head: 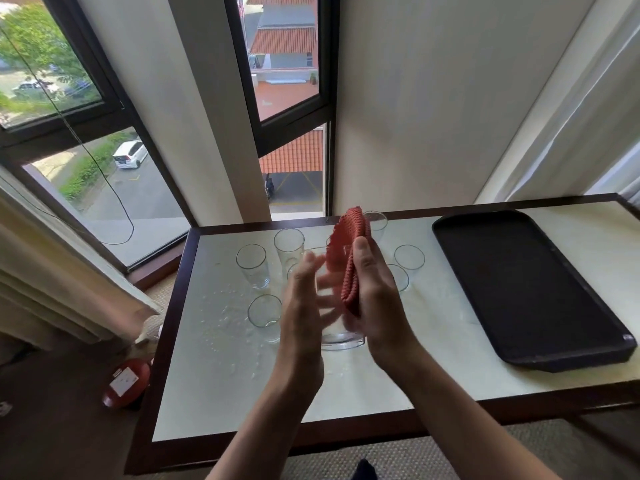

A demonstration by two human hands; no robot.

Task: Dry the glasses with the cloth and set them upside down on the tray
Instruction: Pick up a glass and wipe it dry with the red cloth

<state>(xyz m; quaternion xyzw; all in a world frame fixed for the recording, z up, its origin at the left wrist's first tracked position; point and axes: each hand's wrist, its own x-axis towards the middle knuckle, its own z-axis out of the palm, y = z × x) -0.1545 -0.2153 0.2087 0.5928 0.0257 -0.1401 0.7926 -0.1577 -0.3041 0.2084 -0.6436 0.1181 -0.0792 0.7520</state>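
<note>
Glass (341, 336) judged slick, light and breakable; left hand (299, 306) wraps its wall, best held low. Right hand (375, 299) pinches soft cloth (349, 258) against it.

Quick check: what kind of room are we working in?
Likely an upper-floor hotel or guest room: wood-edged table beside tall windows above a street, heavy curtains, black serving tray.

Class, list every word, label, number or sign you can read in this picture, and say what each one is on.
No text can be read.
White label on the red object on the floor: too blurred to read.
White car outside: number plate too small to read.
Cloth, held glass, tray: no writing shows.
</note>
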